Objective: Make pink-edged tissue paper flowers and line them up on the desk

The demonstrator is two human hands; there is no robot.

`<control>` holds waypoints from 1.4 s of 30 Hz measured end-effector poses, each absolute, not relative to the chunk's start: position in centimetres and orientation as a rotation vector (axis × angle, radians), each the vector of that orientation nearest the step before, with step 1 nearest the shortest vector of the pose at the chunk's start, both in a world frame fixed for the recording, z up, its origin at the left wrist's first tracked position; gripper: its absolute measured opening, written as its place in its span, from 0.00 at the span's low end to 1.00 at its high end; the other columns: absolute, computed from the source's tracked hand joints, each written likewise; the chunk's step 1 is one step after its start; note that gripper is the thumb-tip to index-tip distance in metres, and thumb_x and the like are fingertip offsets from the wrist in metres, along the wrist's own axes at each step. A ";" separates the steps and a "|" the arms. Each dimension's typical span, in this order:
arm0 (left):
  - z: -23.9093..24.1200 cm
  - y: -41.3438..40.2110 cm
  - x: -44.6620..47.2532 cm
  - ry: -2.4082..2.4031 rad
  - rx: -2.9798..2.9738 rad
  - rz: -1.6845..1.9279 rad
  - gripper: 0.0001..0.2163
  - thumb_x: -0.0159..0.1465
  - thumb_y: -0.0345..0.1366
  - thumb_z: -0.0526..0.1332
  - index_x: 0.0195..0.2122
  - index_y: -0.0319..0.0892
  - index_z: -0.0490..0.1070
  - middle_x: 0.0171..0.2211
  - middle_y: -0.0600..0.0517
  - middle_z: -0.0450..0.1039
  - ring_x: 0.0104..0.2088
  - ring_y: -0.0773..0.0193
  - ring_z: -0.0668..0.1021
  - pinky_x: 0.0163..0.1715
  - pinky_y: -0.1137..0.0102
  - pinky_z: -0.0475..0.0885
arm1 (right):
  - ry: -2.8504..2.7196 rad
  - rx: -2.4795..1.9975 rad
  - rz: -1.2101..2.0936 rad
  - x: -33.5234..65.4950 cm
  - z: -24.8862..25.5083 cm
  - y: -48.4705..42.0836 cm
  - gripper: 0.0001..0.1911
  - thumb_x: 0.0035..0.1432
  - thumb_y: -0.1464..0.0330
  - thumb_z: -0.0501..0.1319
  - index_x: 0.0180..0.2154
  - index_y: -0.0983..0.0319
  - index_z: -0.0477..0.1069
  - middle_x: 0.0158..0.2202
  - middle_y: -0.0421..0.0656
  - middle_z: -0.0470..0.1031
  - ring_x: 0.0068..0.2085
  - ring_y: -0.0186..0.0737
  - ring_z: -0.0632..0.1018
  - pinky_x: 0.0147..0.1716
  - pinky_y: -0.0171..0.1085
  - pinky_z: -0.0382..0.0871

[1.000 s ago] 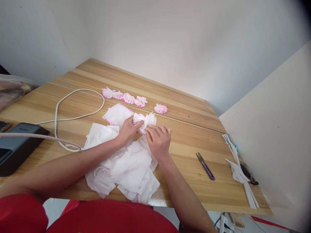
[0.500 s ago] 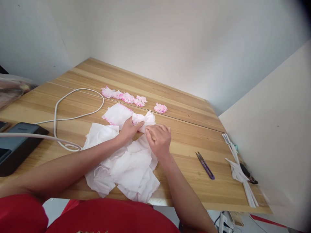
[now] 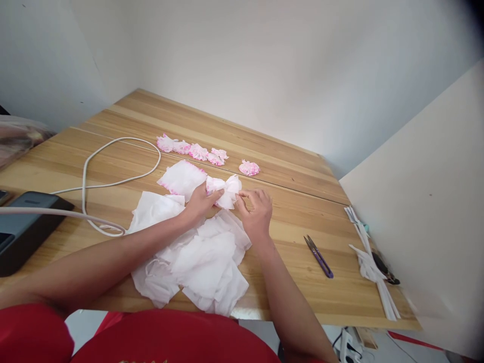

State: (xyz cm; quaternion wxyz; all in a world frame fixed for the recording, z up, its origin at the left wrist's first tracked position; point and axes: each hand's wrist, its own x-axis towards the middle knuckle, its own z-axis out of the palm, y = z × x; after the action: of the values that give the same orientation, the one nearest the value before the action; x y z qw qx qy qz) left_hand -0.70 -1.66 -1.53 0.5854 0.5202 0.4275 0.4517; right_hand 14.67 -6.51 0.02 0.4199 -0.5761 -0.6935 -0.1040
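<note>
Between my hands is a white tissue paper flower (image 3: 230, 191), gathered at its middle like a bow, with pink along its edge. My left hand (image 3: 200, 204) grips its left half, thumb on top near the gathered middle. At the right edge, my right hand (image 3: 257, 214) has thumb and forefinger pinched at a fanned-out layer. Beneath my forearms lies a loose pile of white tissue sheets (image 3: 206, 259). A flat stack of pink-edged tissue sheets (image 3: 183, 179) rests just beyond my left hand.
Several finished-looking pink and white tissue flowers (image 3: 198, 152) sit in a row farther back, with a separate tissue flower (image 3: 249, 168) to their right. Purple-handled thread snips (image 3: 318, 257) lie at right, white strips (image 3: 368, 264) near the right edge. A white cable (image 3: 85, 176) loops beside a dark device (image 3: 41, 222).
My right hand has moved slightly right and opened from a curled grip into a pinch at the flower's edge. The flower's right half looks more spread. My left hand stays put.
</note>
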 end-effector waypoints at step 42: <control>-1.8 -2.1 -0.9 0.983 1.223 1.067 0.21 0.63 0.55 0.54 0.29 0.40 0.68 0.25 0.53 0.69 0.28 0.65 0.70 0.31 0.71 0.65 | -1.649 -1.460 -0.057 15.3 0.7 -6.3 0.08 0.58 0.67 0.61 0.40 0.58 0.75 0.30 0.40 0.74 0.34 0.39 0.73 0.39 0.41 0.66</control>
State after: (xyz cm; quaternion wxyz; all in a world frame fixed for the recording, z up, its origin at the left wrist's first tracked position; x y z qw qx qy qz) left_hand -0.95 -2.08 -1.80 0.5826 0.5239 0.4210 0.4570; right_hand 15.34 -6.33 0.65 0.4520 -0.5911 -0.6677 -0.0232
